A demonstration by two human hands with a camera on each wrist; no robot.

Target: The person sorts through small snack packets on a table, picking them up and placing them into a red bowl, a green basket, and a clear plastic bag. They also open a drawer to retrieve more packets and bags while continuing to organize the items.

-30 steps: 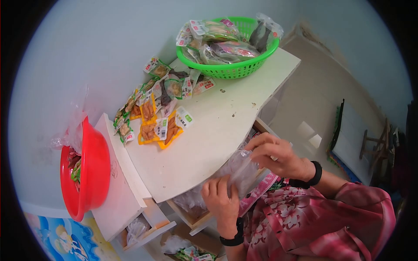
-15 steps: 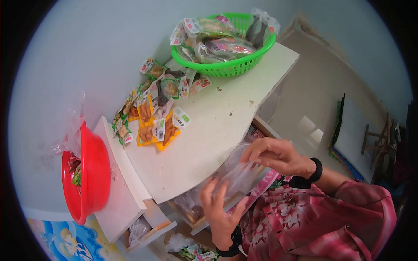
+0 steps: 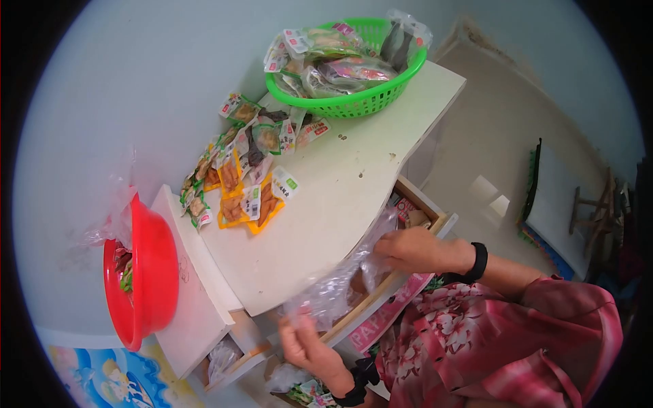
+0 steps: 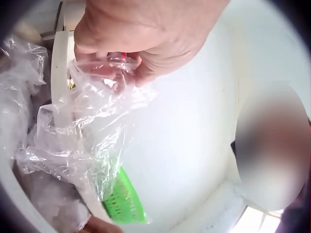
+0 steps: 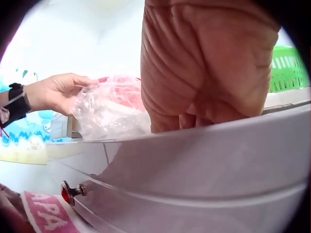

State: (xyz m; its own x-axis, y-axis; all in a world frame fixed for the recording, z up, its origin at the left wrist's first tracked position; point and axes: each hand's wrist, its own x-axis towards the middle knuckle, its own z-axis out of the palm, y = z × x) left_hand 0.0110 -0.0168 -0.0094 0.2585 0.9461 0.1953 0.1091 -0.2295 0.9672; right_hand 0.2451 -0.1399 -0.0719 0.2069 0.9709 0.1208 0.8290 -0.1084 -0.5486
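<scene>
A clear plastic bag point(image 3: 333, 292) is stretched over the open drawer point(image 3: 381, 299) between the two hands. The left hand point(image 3: 309, 350) pinches its near end, and the left wrist view shows fingers and thumb curled on the film point(image 4: 97, 131). Over the drawer's other end is the right hand point(image 3: 428, 250), fingers bent down at the bag; in the right wrist view its palm point(image 5: 209, 63) hides the fingertips. More crumpled clear bags point(image 4: 53, 199) lie in the drawer.
On the white table point(image 3: 299, 238) stand a green basket point(image 3: 360, 105) of packets and a pile of snack packets point(image 3: 231, 170). A red basin point(image 3: 156, 272) is at the left. A second drawer point(image 3: 238, 353) stands open below it.
The left hand has moved down and left with one end of the bag, stretching it out. The right hand has shifted slightly down, and more of the drawer's contents show.
</scene>
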